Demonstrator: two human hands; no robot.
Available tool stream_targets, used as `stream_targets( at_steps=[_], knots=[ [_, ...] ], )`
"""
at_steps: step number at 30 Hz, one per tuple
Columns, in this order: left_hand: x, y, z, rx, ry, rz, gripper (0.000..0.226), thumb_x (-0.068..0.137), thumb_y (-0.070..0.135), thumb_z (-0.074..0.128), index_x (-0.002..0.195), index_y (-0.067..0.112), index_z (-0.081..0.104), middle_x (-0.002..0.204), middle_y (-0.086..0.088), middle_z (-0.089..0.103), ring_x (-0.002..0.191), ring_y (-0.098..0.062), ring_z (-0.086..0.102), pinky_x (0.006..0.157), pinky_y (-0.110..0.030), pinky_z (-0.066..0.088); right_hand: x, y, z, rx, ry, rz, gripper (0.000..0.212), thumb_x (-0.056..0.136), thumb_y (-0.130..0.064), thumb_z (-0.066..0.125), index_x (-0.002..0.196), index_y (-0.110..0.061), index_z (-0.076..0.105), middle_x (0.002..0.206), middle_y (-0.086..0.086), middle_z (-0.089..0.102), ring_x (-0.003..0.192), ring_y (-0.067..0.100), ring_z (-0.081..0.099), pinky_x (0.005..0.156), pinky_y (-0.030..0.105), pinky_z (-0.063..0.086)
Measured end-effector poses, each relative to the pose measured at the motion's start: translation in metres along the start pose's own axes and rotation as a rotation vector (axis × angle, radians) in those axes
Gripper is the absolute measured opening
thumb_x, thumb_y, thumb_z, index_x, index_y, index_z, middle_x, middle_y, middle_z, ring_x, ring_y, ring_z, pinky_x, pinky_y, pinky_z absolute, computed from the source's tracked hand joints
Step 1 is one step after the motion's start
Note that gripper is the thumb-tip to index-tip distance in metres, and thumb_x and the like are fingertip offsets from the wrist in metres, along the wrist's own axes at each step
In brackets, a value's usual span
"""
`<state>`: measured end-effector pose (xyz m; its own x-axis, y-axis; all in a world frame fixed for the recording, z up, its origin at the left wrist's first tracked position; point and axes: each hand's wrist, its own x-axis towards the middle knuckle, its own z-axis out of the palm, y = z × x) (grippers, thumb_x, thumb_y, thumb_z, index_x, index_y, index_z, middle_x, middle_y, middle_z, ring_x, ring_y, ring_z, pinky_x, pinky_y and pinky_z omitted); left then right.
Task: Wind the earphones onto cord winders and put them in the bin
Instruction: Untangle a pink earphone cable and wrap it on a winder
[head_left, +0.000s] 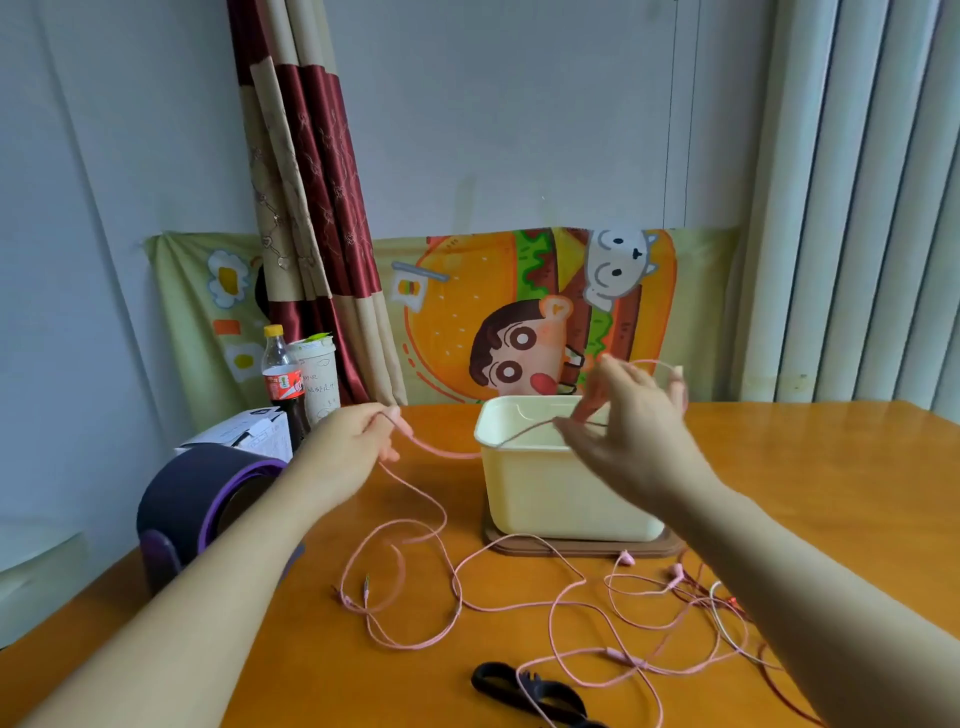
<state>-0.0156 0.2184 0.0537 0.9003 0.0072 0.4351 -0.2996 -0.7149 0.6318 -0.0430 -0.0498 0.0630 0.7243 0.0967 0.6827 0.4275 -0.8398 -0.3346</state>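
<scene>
Our left hand (358, 441) pinches the pink earphone cord (444, 451) left of the bin (540, 499); our right hand (631, 431), blurred and well apart, pinches it looped above the bin's rim, slack trailing over the table (831, 467).

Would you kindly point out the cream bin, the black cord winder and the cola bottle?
cream bin (540, 501): head view, on its front wall.
black cord winder (545, 693): head view, on its middle part.
cola bottle (283, 384): head view, on its red label.

The table (779, 467) is smooth, slightly shiny wood. The bin (545, 493) is matt cream plastic. The curtain (311, 208), upper left, is glossy cloth. The cords (447, 452) look matt.
</scene>
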Motion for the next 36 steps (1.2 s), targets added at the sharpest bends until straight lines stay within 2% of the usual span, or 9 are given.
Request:
stream_targets(
  at_steps=[5,10,13,16,18,21,24,31,36],
  knots=[
    [-0.013,0.044,0.005,0.024,-0.075,0.174,0.034,0.103,0.036,0.035,0.081,0.029,0.059,0.070,0.018,0.055,0.067,0.001,0.056,0.063,-0.021,0.040,-0.005,-0.047,0.015,0.022,-0.339,-0.124,0.082,0.073,-0.066,0.063,0.140,-0.036,0.027,0.140,-0.012,0.043,0.139,0.012,0.025,0.107,0.063,-0.013],
    [-0.014,0.062,0.002,0.048,0.014,0.309,0.016,0.102,0.029,0.044,0.096,0.028,0.059,0.081,0.007,0.064,0.077,-0.007,0.059,0.068,-0.025,0.046,0.001,-0.058,0.021,0.082,-0.494,-0.050,0.033,0.082,-0.061,0.057,0.100,-0.035,0.066,0.123,-0.009,0.057,0.138,0.014,0.023,0.106,0.067,-0.012],
    [-0.007,0.051,-0.002,0.075,0.035,0.310,0.017,0.102,0.025,0.044,0.104,0.026,0.060,0.086,0.010,0.058,0.085,-0.008,0.055,0.073,-0.026,0.045,0.001,-0.047,0.021,-0.041,-0.556,-0.110,0.044,0.079,-0.070,0.051,0.101,-0.035,0.067,0.122,-0.011,0.060,0.144,0.016,0.012,0.101,0.067,-0.022],
    [0.014,0.034,-0.011,0.459,0.063,0.108,0.032,0.104,0.032,0.033,0.111,0.017,0.061,0.110,-0.002,0.047,0.111,-0.025,0.047,0.090,-0.042,0.044,-0.004,-0.034,0.023,-0.412,-0.561,-0.281,0.067,0.073,-0.079,0.048,0.122,-0.035,0.058,0.131,-0.008,0.057,0.145,0.022,0.010,0.086,0.062,-0.038],
    [0.039,0.029,-0.023,0.691,0.036,-0.145,0.035,0.105,0.032,0.029,0.111,0.011,0.057,0.120,-0.013,0.041,0.105,-0.034,0.051,0.083,-0.043,0.046,-0.005,-0.024,0.026,-0.621,-0.476,-0.363,0.069,0.076,-0.071,0.054,0.133,-0.032,0.048,0.139,-0.004,0.049,0.142,0.025,0.019,0.080,0.059,-0.042],
    [0.076,0.031,-0.039,0.365,0.036,-0.311,0.032,0.103,0.014,0.037,0.124,0.004,0.059,0.119,-0.019,0.059,0.088,-0.035,0.062,0.075,-0.039,0.050,0.005,-0.015,0.028,-0.670,-0.298,-0.315,0.066,0.083,-0.051,0.062,0.140,-0.027,0.038,0.152,0.006,0.028,0.142,0.026,0.019,0.091,0.061,-0.035],
    [0.085,0.028,-0.037,0.067,0.078,-0.278,0.026,0.098,0.000,0.042,0.104,0.010,0.064,0.107,-0.007,0.065,0.079,-0.024,0.063,0.070,-0.034,0.054,0.017,-0.011,0.033,-0.608,-0.204,-0.305,0.064,0.085,-0.040,0.063,0.141,-0.027,0.036,0.159,0.009,0.008,0.147,0.027,0.006,0.102,0.064,-0.020],
    [0.061,-0.018,0.004,0.367,-0.209,-0.180,0.050,0.093,-0.007,0.041,0.131,0.021,0.059,0.142,-0.009,0.051,0.124,-0.026,0.052,0.096,-0.030,0.045,0.046,-0.021,0.058,-0.455,-0.182,-0.486,0.060,0.089,-0.020,0.060,0.144,-0.022,0.037,0.160,0.011,-0.003,0.148,0.028,-0.005,0.113,0.060,0.001],
    [0.050,-0.028,0.008,0.505,-0.214,-0.248,0.057,0.089,-0.009,0.039,0.131,0.026,0.057,0.144,-0.007,0.042,0.117,-0.029,0.055,0.092,-0.036,0.051,0.065,-0.044,0.083,-0.279,-0.399,-0.593,0.041,0.095,-0.010,0.050,0.136,-0.018,0.050,0.160,0.005,0.010,0.148,0.022,0.002,0.117,0.037,0.016]
  ],
)
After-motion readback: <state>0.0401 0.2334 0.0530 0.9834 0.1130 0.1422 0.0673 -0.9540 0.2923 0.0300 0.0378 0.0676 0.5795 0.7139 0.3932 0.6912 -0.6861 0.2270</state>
